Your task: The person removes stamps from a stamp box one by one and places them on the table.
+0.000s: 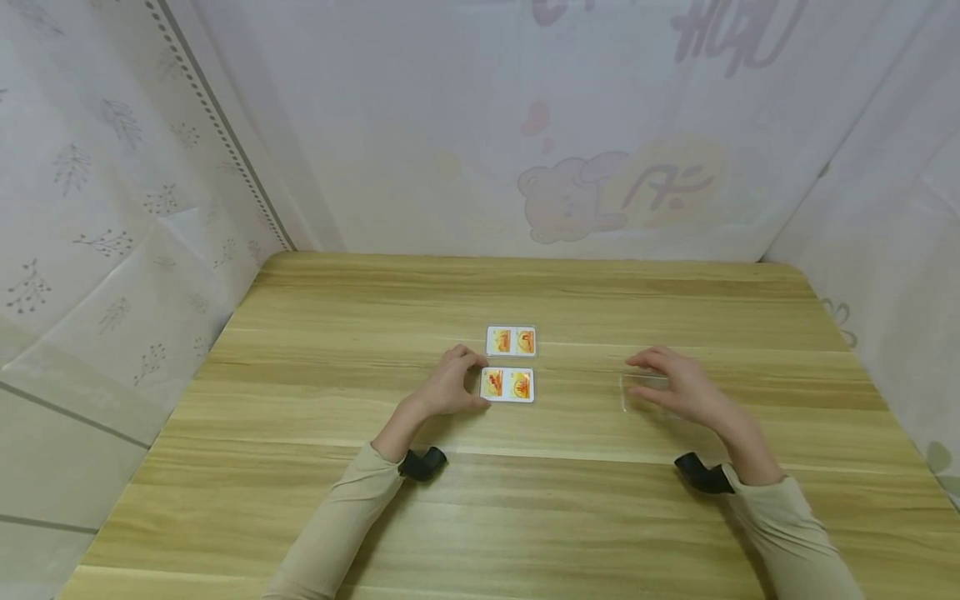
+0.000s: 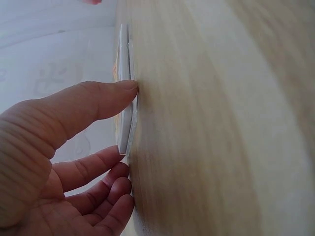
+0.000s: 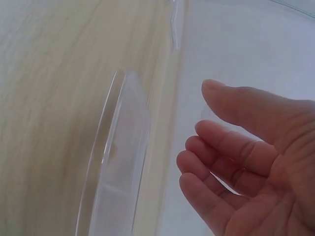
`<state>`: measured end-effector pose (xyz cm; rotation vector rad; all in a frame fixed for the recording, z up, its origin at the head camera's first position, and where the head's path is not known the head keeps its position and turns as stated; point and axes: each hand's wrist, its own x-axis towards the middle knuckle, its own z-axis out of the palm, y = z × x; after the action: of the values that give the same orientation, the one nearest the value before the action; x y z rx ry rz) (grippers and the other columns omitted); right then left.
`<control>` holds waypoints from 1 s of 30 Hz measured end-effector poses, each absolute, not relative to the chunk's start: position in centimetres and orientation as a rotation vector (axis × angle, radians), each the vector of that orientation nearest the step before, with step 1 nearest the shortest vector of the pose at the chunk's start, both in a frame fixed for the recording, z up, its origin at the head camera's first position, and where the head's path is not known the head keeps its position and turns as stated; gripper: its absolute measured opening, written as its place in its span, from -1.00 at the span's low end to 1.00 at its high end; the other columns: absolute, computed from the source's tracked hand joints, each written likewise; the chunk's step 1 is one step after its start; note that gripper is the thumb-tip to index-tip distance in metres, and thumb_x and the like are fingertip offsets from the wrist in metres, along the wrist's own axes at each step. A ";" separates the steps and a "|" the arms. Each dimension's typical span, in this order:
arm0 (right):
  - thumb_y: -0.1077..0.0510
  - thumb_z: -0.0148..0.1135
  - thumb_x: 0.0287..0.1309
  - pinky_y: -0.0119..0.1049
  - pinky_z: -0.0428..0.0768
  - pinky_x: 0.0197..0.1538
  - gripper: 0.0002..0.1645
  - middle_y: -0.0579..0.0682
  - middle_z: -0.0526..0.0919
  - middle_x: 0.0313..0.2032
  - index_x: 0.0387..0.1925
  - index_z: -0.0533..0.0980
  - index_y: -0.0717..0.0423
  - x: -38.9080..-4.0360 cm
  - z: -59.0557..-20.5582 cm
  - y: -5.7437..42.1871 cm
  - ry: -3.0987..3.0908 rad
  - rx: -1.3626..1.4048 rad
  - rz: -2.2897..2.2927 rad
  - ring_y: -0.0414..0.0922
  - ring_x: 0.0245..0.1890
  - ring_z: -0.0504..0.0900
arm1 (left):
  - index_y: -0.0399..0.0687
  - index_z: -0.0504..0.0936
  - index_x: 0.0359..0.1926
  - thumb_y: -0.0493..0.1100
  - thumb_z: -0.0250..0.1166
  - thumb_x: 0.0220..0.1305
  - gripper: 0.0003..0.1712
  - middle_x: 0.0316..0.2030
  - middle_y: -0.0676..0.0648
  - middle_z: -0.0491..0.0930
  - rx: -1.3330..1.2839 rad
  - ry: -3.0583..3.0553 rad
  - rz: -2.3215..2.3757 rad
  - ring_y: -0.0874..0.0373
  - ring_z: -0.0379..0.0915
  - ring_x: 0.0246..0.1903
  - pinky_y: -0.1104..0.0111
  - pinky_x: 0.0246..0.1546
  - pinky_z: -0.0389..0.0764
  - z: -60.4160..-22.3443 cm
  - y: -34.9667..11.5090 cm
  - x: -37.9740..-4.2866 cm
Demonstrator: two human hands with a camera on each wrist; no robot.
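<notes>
My left hand (image 1: 450, 385) is at the left end of the nearer white card (image 1: 507, 386), which bears two orange pictures. Its thumb and index finger pinch the card's near and far edges; in the left wrist view the card shows a white layer (image 2: 126, 123) against a clear one. Beyond it lies a similar card (image 1: 512, 342) with two orange pictures. To the right, my right hand (image 1: 686, 390) hovers with relaxed, parted fingers over a clear plastic case piece (image 1: 642, 381). The right wrist view shows that clear piece (image 3: 120, 162) apart from the fingertips.
Everything lies on a wood-grain table (image 1: 570, 517). Patterned white curtains (image 1: 420, 125) surround its back and sides. Black curved wrist pieces (image 1: 423, 464) stick out from both sleeves, low over the tabletop.
</notes>
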<state>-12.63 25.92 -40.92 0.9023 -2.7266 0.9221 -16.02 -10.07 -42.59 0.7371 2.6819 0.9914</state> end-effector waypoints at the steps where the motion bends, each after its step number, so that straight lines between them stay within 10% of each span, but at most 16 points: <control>1: 0.37 0.41 -0.13 0.02 0.58 -0.16 -0.56 0.20 0.59 -0.19 -0.12 0.52 0.38 -12.7 -41.0 25.8 -2.719 0.907 0.924 0.16 -0.18 0.59 | -0.36 0.52 -0.03 -0.26 0.52 -0.17 -0.38 -0.07 -0.23 0.41 0.736 2.681 0.992 -0.10 0.27 0.02 0.09 0.09 0.34 -42.6 -10.1 -16.0; 30: 0.38 0.35 -0.05 -0.04 0.56 -0.06 -0.59 0.21 0.60 -0.14 -0.09 0.53 0.38 -13.4 -41.9 22.4 -2.708 0.900 1.145 0.12 -0.11 0.58 | -0.36 0.52 0.00 -0.25 0.52 -0.16 -0.36 -0.05 -0.21 0.41 0.723 2.678 0.986 -0.07 0.29 0.02 0.12 0.11 0.35 -42.9 -10.2 -16.2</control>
<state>-13.44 22.37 -41.87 0.9004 -2.7077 1.1454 -16.18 -10.19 -42.91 0.7233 2.6782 0.9863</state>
